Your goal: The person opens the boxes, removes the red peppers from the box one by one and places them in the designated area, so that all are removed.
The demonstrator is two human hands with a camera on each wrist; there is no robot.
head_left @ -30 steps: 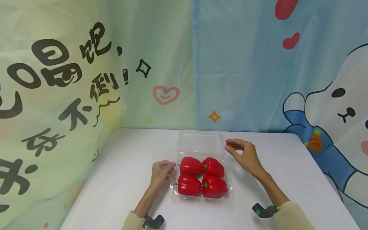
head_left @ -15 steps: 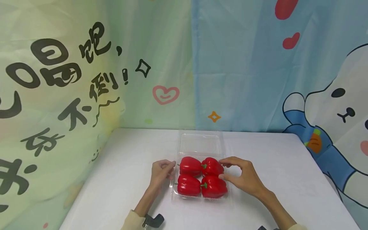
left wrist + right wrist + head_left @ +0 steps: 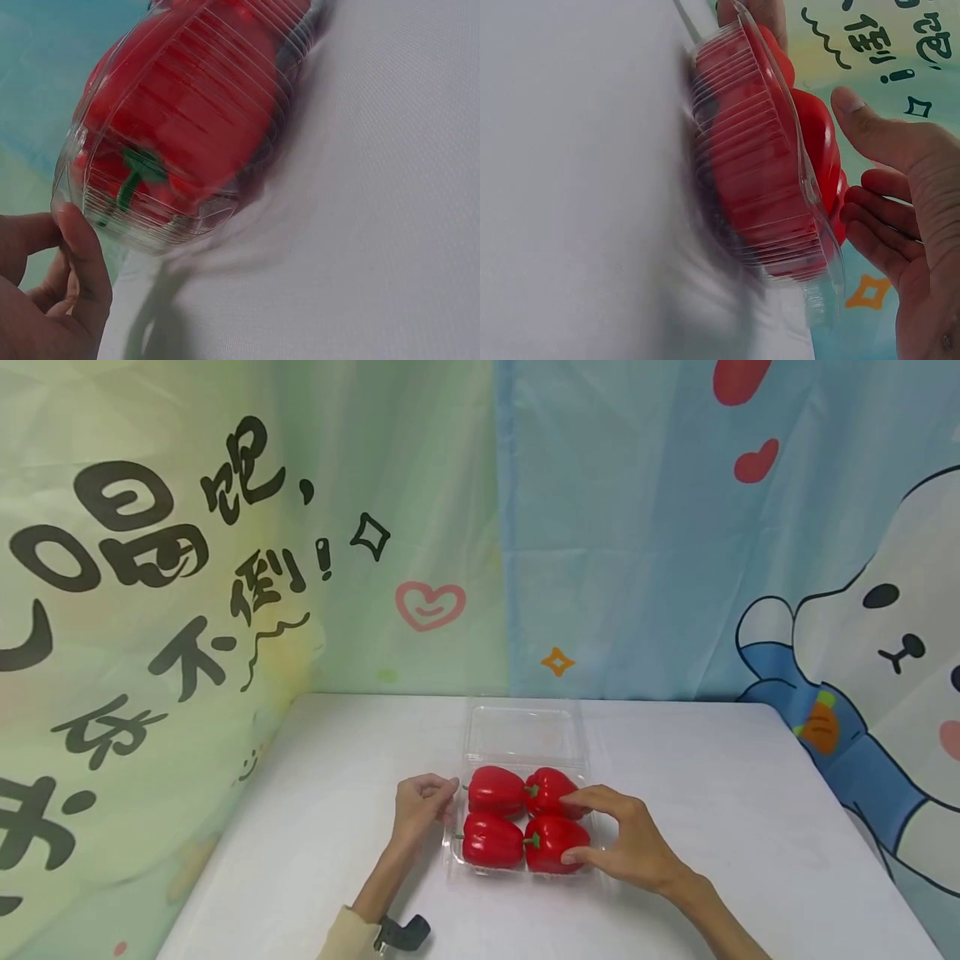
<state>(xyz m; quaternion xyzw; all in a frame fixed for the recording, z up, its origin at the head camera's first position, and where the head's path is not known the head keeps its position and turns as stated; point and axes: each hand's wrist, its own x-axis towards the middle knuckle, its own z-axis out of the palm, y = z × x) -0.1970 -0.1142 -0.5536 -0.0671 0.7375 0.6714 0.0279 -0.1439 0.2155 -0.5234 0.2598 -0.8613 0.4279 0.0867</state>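
Where it sits: while four red bell peppers fill it two by two, the clear ribbed plastic clamshell tray point(image 3: 452, 852) rests on the white table point(image 3: 735, 793), near the front edge and about midway across, its transparent lid point(image 3: 523, 732) folded flat behind it.
Near-right pepper: the glossy red bell pepper with a green stem point(image 3: 553, 839) lies in the tray's front right corner, touching its neighbours.
Right hand: the right hand point(image 3: 626, 845) arches over that side, thumb against the near-right pepper, fingertips on the far-right one point(image 3: 550, 788); the fingers are curled about the fruit, though whether they truly grip or only touch cannot be told.
Left hand: the left hand point(image 3: 420, 806) pinches the tray's left rim between thumb and fingers, steadying it.
What changed: a second ago the right hand hovered by the lid's right edge, well clear of the peppers; it has since dropped and drawn in onto the right-hand pair. The left hand and the tray have not shifted.
Reading of it: judged from this, attention has passed from the lid to the fruit on the right.
Writing: black brushed Chinese characters on the green backdrop point(image 3: 150, 568) read partly "倒!" and "不"; no brand or label shows on the tray.
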